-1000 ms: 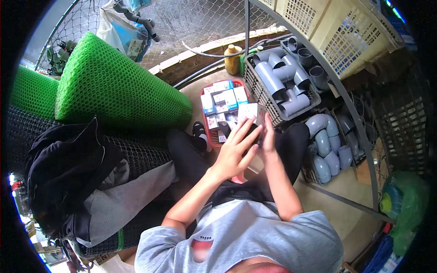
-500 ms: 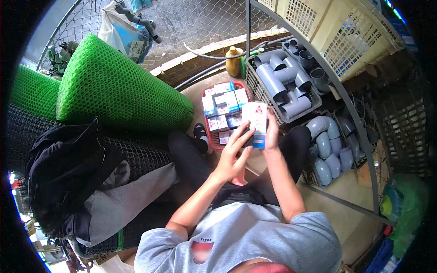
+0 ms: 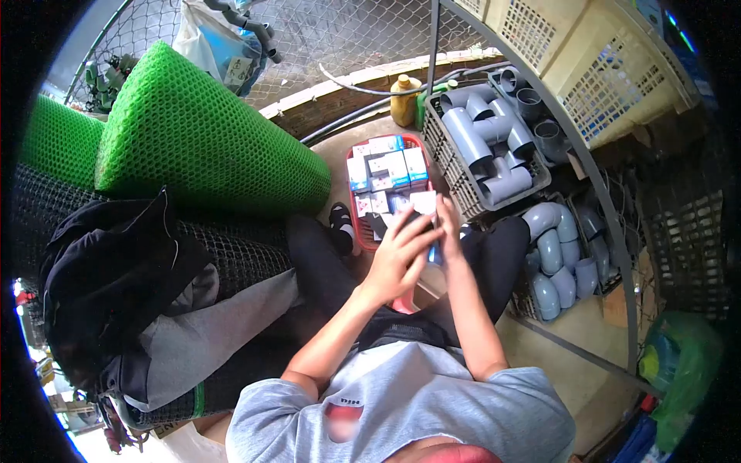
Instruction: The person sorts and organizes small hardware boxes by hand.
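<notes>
A white-and-blue small cardboard box (image 3: 424,202) stands between my two hands, tilted and partly covered by fingers. My right hand (image 3: 450,231) is closed around its right side. My left hand (image 3: 401,251) is across its near left side, fingers long and slightly apart. A dark object (image 3: 377,224) shows at the left fingertips; its kind cannot be made out. Just beyond my hands, a red plastic basket (image 3: 353,210) holds several similar white-and-blue boxes (image 3: 396,168).
Grey pipe fittings fill a dark crate (image 3: 468,202) at the right, with grey elbow fittings (image 3: 551,251) nearer. Green mesh rolls (image 3: 208,147) and a black jacket (image 3: 108,270) are on the left. A yellow bottle (image 3: 403,104) stands behind the basket. A curved metal frame (image 3: 580,158) arches at the right.
The box has tipped and come lower, so its printed face no longer shows. My left hand has shifted further over it, and the dark object now appears left of the fingers.
</notes>
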A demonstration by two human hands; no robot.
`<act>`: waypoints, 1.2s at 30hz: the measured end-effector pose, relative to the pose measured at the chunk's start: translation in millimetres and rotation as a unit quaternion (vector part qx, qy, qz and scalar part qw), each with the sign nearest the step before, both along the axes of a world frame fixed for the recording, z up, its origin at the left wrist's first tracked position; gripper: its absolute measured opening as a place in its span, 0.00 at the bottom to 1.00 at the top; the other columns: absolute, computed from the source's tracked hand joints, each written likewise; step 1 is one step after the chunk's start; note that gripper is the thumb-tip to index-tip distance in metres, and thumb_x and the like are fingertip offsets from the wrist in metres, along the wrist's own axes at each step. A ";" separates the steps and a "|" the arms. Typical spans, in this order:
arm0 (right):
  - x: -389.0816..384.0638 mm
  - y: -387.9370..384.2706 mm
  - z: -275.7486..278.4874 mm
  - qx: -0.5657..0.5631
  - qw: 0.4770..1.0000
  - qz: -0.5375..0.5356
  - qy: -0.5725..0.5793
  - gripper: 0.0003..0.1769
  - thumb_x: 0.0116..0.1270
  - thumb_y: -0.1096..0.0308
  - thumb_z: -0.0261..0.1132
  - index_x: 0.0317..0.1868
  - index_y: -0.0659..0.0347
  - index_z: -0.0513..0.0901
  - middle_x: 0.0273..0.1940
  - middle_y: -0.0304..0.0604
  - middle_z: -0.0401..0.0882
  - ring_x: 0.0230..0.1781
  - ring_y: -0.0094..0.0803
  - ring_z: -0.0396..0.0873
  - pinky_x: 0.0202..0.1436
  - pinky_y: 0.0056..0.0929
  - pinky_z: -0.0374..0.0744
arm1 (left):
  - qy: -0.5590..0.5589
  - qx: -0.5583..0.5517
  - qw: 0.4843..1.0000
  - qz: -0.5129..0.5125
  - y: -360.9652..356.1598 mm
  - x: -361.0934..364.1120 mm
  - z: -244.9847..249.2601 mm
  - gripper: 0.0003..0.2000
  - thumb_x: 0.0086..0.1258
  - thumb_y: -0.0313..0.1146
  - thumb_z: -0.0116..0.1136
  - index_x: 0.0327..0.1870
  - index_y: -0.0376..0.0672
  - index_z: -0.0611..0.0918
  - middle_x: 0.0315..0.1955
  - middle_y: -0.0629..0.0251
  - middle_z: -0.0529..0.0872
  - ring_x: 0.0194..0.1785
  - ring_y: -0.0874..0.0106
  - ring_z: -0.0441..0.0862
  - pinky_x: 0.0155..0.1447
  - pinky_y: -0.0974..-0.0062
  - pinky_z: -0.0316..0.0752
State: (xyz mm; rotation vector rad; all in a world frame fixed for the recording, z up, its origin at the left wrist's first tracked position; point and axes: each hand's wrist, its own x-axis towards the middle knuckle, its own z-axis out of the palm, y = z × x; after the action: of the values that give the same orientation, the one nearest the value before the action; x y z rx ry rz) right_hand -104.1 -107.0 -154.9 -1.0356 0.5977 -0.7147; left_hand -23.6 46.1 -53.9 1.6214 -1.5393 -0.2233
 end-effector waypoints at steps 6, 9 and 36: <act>-0.8 67.1 7.3 0.016 0.999 -0.021 0.044 0.22 0.86 0.50 0.50 0.61 0.59 0.76 0.55 0.38 0.78 0.56 0.28 0.79 0.60 0.32 0.80 | 0.141 -0.003 0.990 0.024 -11.7 34.8 -15.5 0.25 0.66 0.28 0.54 0.67 0.46 0.83 0.72 0.50 0.77 0.80 0.46 0.66 0.82 0.50 0.59; -7.3 29.2 -14.1 0.097 0.992 -0.022 0.071 0.28 0.80 0.39 0.58 0.59 0.56 0.79 0.53 0.41 0.81 0.51 0.28 0.82 0.52 0.33 0.83 | 0.090 0.031 0.991 -0.091 4.7 16.6 -8.3 0.26 0.61 0.25 0.55 0.63 0.46 0.85 0.72 0.55 0.78 0.78 0.50 0.70 0.81 0.50 0.62; 10.0 -0.6 37.9 -0.251 0.924 -0.290 0.017 0.40 0.61 0.70 0.83 0.66 0.64 0.66 0.57 0.47 0.73 0.58 0.35 0.75 0.64 0.36 0.77 | 0.725 0.046 0.687 0.000 37.4 20.3 -62.2 0.21 0.82 0.37 0.57 0.69 0.33 0.80 0.58 0.59 0.88 0.59 0.72 0.85 0.67 0.73 0.76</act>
State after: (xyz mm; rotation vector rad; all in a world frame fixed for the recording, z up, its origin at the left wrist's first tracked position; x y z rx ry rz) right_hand -94.1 -107.7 -117.0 -1.3572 0.7840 -1.4275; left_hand -3.3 83.4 -116.1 0.8901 -0.2350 -1.2452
